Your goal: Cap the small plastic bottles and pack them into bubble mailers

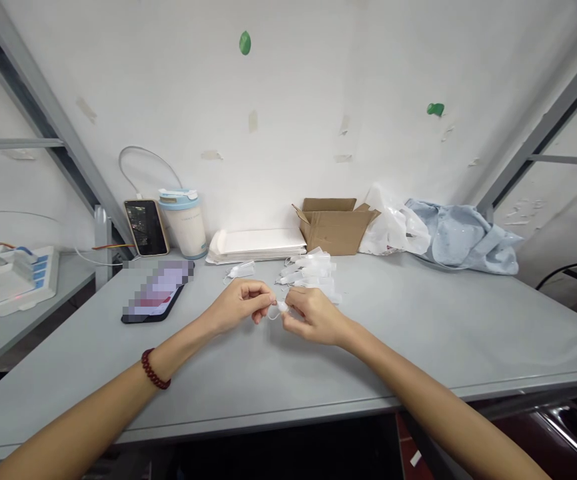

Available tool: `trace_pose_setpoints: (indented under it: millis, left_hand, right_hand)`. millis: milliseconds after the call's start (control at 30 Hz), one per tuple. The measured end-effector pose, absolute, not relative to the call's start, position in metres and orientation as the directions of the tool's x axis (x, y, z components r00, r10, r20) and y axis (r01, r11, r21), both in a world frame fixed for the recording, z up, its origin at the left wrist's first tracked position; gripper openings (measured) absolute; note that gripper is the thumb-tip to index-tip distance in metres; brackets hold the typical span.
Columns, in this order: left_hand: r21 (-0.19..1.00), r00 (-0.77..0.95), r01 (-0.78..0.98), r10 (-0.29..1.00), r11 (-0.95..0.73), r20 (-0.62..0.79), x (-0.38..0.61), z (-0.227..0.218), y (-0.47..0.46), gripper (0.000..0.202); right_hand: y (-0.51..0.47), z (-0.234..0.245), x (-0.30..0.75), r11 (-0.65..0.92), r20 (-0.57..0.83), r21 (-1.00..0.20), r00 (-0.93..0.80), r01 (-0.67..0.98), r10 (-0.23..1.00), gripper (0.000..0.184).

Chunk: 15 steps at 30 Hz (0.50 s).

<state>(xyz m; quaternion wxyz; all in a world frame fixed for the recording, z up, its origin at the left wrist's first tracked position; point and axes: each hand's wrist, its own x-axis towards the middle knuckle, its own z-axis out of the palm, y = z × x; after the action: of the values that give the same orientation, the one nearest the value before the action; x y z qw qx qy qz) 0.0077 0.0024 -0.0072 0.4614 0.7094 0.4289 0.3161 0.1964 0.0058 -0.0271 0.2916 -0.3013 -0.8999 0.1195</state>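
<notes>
Forearms are stretched over the worktop, where a small white piece is pinched by fingers of left hand and right hand, so slightly that it might be dropped into the pile behind.

I get a bright, even picture, lit from overhead; the white wall glares just above the paper stack. The left hand and right hand throw only faint shadows on the table, and the small white piece they pinch barely resolves. Edges bow outward; the phone is pixelated.
</notes>
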Motion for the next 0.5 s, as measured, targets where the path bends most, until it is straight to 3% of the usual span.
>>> trace_pose_setpoints:
  millis: [333,500]
  left_hand:
    - [0.933,0.466,0.305,0.884,-0.188,0.026,0.0072,-0.0071,0.0045,0.019]
    - [0.921,0.427,0.29,0.896,-0.261,0.12,0.0052,-0.0052,0.0054,0.022]
  right_hand:
    - [0.0127,-0.0311,0.2002,0.782,0.517,-0.335,-0.591,0.526,0.619,0.019]
    - [0.0129,-0.0297,0.2008,0.783,0.539,-0.308,-0.58,0.54,0.611,0.019]
